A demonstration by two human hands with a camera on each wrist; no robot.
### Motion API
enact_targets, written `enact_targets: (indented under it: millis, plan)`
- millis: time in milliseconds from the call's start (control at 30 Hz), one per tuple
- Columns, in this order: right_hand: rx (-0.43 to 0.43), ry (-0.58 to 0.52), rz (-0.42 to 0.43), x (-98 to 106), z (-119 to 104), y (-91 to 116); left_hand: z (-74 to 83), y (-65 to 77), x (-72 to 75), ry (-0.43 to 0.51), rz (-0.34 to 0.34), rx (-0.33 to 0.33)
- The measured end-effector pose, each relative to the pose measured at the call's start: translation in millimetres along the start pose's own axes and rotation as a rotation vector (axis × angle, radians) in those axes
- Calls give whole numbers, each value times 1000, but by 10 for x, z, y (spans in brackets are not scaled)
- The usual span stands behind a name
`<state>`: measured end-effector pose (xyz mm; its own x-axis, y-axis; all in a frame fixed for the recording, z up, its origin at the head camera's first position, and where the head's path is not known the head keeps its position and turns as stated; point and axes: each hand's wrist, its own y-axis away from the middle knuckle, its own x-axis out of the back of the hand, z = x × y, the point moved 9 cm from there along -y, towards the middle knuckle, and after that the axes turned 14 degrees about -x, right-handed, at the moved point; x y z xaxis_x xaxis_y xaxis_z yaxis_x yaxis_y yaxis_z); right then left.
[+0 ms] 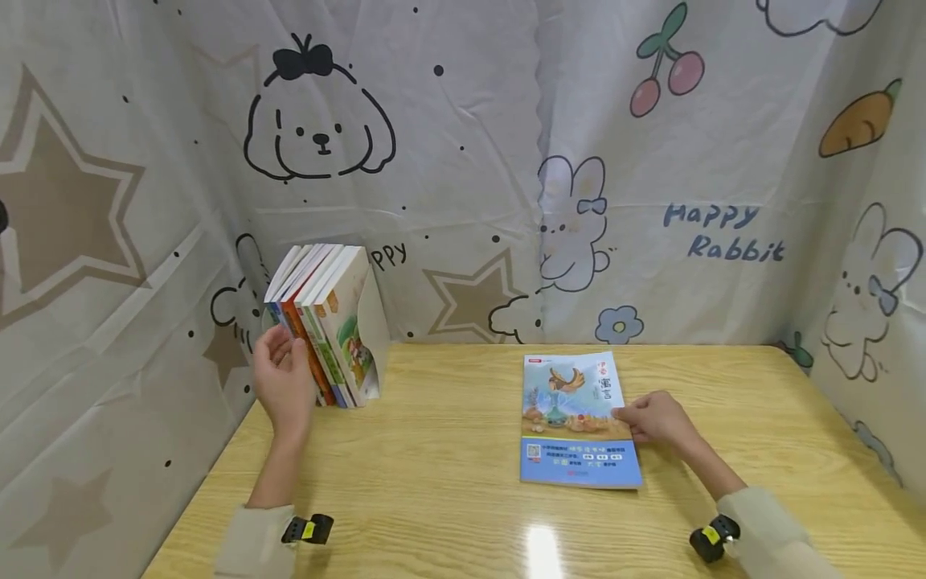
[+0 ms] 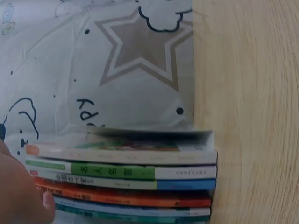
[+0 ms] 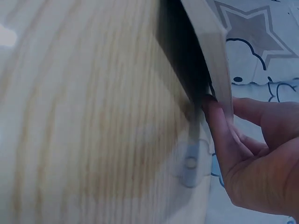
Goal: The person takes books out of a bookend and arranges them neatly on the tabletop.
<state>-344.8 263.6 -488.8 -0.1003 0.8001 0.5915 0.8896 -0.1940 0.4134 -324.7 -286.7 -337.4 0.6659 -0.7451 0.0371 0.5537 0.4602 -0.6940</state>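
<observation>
A blue picture-covered book (image 1: 571, 410), front cover facing me, is pinched at its right edge between the thumb and fingers of my right hand (image 1: 657, 420). In the right wrist view, that hand (image 3: 261, 149) holds the book's edge (image 3: 217, 65), with a dark gap between book and tabletop. At the left, a row of upright books (image 1: 329, 338) shows its spines. My left hand (image 1: 284, 378) is at the row's left front, fingers loosely bent. The left wrist view has the hand (image 2: 23, 191) beside the orange spine (image 2: 126, 195); whether it touches cannot be told.
A white bookend (image 1: 374, 338) stands against the right side of the row. Behind the wooden table (image 1: 448, 450) hangs a printed cloth (image 1: 463, 201), which also runs along both sides. Black wrist cameras sit on both sleeves.
</observation>
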Motion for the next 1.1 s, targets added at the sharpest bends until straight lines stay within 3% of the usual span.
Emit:
enact_targets:
  millis: [133,233,367,767,1100]
  plan:
    - [21,113,76,40,-53,30,-153,-28,18,-92,-53,95]
    - [7,99,77,37,-53,37,-268,-22,22,-123,-109,159]
    - [-32,94,76,32,-14,8,-405,-38,6,-135,-169,197]
    - [-80,41,37,11,96,-47,-797,-90,-112,-142,-293,182]
    - [-70,-14,-26,14,33,-15,-948,-56,-119,-152,-328,114]
